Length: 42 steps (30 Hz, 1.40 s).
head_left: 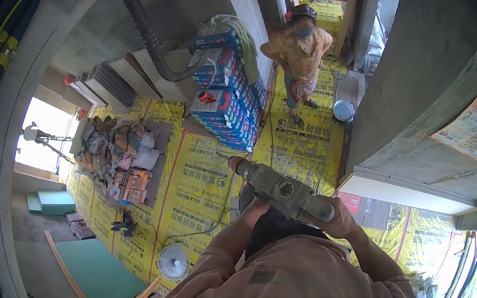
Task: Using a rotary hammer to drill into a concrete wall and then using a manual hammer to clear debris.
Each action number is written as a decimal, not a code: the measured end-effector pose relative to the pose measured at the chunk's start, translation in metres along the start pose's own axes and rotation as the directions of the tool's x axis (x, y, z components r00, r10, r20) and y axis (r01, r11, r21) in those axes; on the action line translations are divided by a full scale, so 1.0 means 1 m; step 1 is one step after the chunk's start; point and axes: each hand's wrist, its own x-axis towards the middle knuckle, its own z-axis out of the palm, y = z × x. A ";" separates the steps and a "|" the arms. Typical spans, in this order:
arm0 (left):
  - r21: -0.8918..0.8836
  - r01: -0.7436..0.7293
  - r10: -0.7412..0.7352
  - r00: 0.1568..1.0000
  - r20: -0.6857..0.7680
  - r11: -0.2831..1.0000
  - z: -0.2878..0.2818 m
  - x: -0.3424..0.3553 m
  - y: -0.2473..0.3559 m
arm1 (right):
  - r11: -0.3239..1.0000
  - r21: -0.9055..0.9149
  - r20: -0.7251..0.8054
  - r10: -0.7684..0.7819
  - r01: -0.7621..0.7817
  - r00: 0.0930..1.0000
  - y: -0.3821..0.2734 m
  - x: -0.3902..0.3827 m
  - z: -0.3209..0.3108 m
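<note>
A grey, dusty rotary hammer drill is held across the front of my body, its orange-brown chuck and thin bit pointing left and slightly up. My right hand is wrapped round the rear handle. Under the front of the drill's body, my left hand is closed on it; the fingers are partly hidden below the tool. The bit's tip touches nothing that I can make out. Beyond the tip stand stacked blue cartons on the floor.
Another person stands ahead on the yellow floor film, near a white bucket. A ribbed hose hangs overhead. Full sacks, a round fan and green boards lie left. A concrete beam runs at right.
</note>
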 end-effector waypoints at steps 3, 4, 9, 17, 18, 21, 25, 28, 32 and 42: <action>-0.028 -0.015 0.015 1.000 -0.008 1.000 -0.005 0.001 -0.001 | 0.999 0.001 0.033 0.038 -0.038 0.999 -0.008 0.006 -0.004; -0.032 -0.029 0.029 0.999 -0.017 0.999 -0.005 0.005 -0.003 | 0.998 0.015 0.052 0.067 -0.068 0.996 -0.010 0.009 -0.004; 0.267 0.006 0.005 0.999 -0.041 0.964 -0.009 0.016 -0.001 | 0.997 -0.063 -0.050 -0.051 0.048 0.997 0.003 0.005 -0.002; 0.863 -0.339 0.414 0.894 0.171 0.375 -0.076 0.056 -0.017 | 0.999 0.052 0.005 0.011 -0.011 1.000 -0.003 0.005 0.000; 0.881 -0.366 0.444 0.871 0.212 0.299 -0.099 0.037 -0.030 | 0.998 0.049 -0.021 -0.030 0.031 0.999 -0.002 0.004 -0.001; 0.917 -0.395 0.564 0.771 0.295 0.060 -0.129 0.048 -0.050 | 0.999 0.002 0.011 -0.047 0.047 0.999 0.000 0.005 0.003; 0.908 -0.371 0.633 0.660 0.405 -0.194 -0.167 0.027 -0.050 | 0.997 -0.068 -0.016 -0.043 0.042 0.999 -0.005 0.004 0.000; 0.896 -0.291 0.670 0.594 0.444 -0.336 -0.162 0.057 -0.050 | 0.994 -0.087 -0.015 -0.062 0.060 0.998 0.007 0.008 -0.001; 0.858 -0.168 0.669 0.561 0.487 -0.485 -0.150 0.078 -0.058 | 0.994 -0.090 0.001 -0.062 0.061 0.998 0.029 0.006 0.000; 0.625 0.143 0.580 0.571 0.582 -0.768 -0.125 0.076 -0.063 | 0.998 -0.053 -0.002 -0.015 0.015 1.000 0.017 0.009 -0.004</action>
